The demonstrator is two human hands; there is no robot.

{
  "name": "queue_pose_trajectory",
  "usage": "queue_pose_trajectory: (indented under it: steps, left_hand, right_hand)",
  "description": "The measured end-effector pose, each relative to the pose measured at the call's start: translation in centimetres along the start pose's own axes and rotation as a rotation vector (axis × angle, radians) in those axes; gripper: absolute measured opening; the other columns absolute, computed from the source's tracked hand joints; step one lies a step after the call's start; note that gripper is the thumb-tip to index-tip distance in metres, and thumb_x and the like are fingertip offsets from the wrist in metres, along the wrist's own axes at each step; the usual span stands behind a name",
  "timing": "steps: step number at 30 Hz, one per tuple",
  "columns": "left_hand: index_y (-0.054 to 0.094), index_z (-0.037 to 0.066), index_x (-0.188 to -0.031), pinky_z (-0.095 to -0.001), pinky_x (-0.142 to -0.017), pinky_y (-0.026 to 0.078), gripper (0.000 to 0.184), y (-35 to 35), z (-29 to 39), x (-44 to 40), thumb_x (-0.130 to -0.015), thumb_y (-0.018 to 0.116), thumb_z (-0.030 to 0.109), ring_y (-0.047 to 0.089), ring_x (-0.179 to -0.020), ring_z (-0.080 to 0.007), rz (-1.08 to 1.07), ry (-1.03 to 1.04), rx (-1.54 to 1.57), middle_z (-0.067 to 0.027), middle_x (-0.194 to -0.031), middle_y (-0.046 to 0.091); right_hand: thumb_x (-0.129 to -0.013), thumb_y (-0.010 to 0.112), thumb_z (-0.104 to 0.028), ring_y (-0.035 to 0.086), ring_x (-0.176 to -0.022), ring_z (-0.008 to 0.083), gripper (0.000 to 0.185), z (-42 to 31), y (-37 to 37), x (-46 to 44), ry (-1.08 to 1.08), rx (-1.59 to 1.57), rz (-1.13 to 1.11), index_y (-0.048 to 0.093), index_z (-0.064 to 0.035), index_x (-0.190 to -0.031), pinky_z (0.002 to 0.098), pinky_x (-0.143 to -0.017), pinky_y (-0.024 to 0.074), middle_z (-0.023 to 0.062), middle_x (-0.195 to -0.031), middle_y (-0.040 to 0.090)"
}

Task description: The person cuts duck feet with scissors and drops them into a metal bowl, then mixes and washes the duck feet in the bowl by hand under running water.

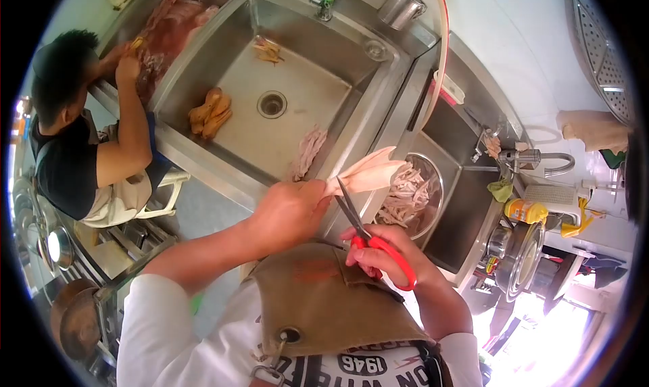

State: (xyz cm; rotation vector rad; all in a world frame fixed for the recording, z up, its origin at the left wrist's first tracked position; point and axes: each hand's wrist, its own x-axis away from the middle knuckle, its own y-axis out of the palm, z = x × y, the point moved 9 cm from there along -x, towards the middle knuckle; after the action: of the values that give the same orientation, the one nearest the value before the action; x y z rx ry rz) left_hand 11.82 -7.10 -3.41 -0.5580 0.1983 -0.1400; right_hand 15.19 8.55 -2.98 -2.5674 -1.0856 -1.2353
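My left hand (295, 212) is closed on one end of a pale, flat piece of meat (368, 173), whose long lobes point away to the right; its exact kind I cannot make out. Red-handled scissors (389, 253) are gripped in my right hand (378, 248). Their dark blades reach up to the piece close to my left fingers. Just beyond it, a metal bowl (441, 201) holds many pale strips. A bunch of similar pale strips (309, 154) lies in the near right corner of the large sink (307, 69).
Yellowish poultry-like pieces (211, 113) and a smaller yellowish piece (268, 50) lie in the large sink near its drain (272, 104). At left, another person (101, 130) handles something over a basin of reddish meat (177, 32). A faucet (534, 158) and yellow bottle (526, 210) stand at right.
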Motion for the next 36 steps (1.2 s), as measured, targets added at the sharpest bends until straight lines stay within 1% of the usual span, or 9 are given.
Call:
queue_pose_trajectory:
  steps: [6,9,15,19,25,31,33,34,36]
  left_hand:
    - [0.057,0.0,-0.086,-0.0504,-0.056,0.049,0.015,1.8,0.6,0.8,-0.089,0.064,0.013,0.059,-0.064,-0.0437,-0.13,-0.062,0.059,-0.0214,-0.069,0.06]
    - [0.06,-0.001,-0.085,-0.0473,-0.056,0.048,0.015,1.7,0.5,0.1,-0.09,0.064,0.013,0.059,-0.064,-0.0434,-0.061,-0.02,0.119,-0.0227,-0.07,0.059]
    - [0.059,-0.001,-0.083,-0.0379,-0.052,0.042,0.02,2.6,-0.4,-0.5,-0.094,0.062,0.015,0.048,-0.053,-0.0294,-0.192,-0.127,0.369,-0.0185,-0.063,0.053]
    - [0.061,0.001,-0.09,-0.0409,-0.06,0.046,0.019,3.9,-0.8,-0.2,-0.092,0.059,0.019,0.056,-0.064,-0.0332,-0.321,-0.25,0.443,-0.0217,-0.074,0.059]
    - [0.061,0.001,-0.092,-0.0431,-0.062,0.048,0.014,3.7,0.1,-0.3,-0.091,0.056,0.014,0.062,-0.07,-0.0353,-0.205,-0.158,0.274,-0.0216,-0.076,0.06]
    - [0.061,0.002,-0.091,-0.048,-0.062,0.049,0.01,4.9,-0.7,0.0,-0.09,0.056,0.011,0.063,-0.073,-0.0405,-0.236,-0.11,-0.004,-0.021,-0.077,0.062]
    - [0.059,0.001,-0.087,-0.0509,-0.059,0.048,0.013,5.9,-0.4,0.3,-0.09,0.061,0.014,0.062,-0.067,-0.0421,-0.206,0.047,0.004,-0.0213,-0.072,0.061]
    - [0.06,0.001,-0.085,-0.0503,-0.058,0.048,0.015,5.8,-0.9,0.3,-0.09,0.062,0.015,0.061,-0.066,-0.0422,-0.158,0.019,0.014,-0.0211,-0.071,0.061]
    - [0.06,0.0,-0.081,-0.0491,-0.056,0.047,0.018,5.1,-1.4,-0.3,-0.09,0.063,0.016,0.06,-0.065,-0.0426,-0.073,-0.023,0.029,-0.0205,-0.071,0.061]
  right_hand:
    - [-0.094,0.061,-0.019,0.054,-0.067,0.0072,0.036,0.3,-0.1,-0.9,-0.021,-0.032,-0.013,0.057,0.0034,-0.122,0.0223,-0.06,0.0453,0.0048,-0.087,0.065]
    - [-0.093,0.061,-0.018,0.057,-0.069,0.0086,0.038,0.0,-0.4,-1.0,0.004,-0.051,-0.027,0.056,0.0038,-0.123,0.0231,-0.061,0.047,0.005,-0.087,0.065]
    - [-0.095,0.058,-0.016,0.061,-0.097,0.0166,0.052,0.2,-0.6,-0.1,0.019,-0.137,-0.163,0.042,0.0041,-0.14,0.0294,-0.084,0.0501,0.0106,-0.113,0.062]
    - [-0.095,0.057,-0.016,0.059,-0.107,0.0183,0.055,0.5,-0.8,0.3,-0.013,-0.156,-0.25,0.038,0.0034,-0.143,0.0316,-0.092,0.0483,0.0118,-0.122,0.06]
    - [-0.097,0.059,-0.025,0.063,-0.084,0.0153,0.046,0.0,-1.0,-0.4,-0.028,0.045,-0.06,0.05,0.0047,-0.131,0.0284,-0.073,0.0514,0.009,-0.101,0.066]
    - [-0.097,0.059,-0.033,0.055,-0.055,0.0095,0.035,1.0,-2.1,-2.3,-0.087,0.283,0.184,0.063,0.0019,-0.093,0.0243,-0.053,0.0453,0.0043,-0.067,0.062]
    - [-0.097,0.058,-0.029,0.053,-0.049,0.0093,0.034,1.3,-2.4,-3.1,-0.12,0.17,0.19,0.063,0.0046,-0.094,0.025,-0.047,0.0419,0.0041,-0.064,0.059]
    - [-0.097,0.057,-0.027,0.052,-0.046,0.0093,0.033,1.1,-2.7,-3.5,-0.14,0.114,0.193,0.062,0.0059,-0.095,0.0254,-0.044,0.0402,0.004,-0.062,0.057]
    - [-0.098,0.056,-0.032,0.052,-0.045,0.0107,0.038,0.4,-3.7,-3.0,-0.121,0.007,0.187,0.06,0.0015,-0.08,0.0255,-0.044,0.041,0.0044,-0.057,0.057]
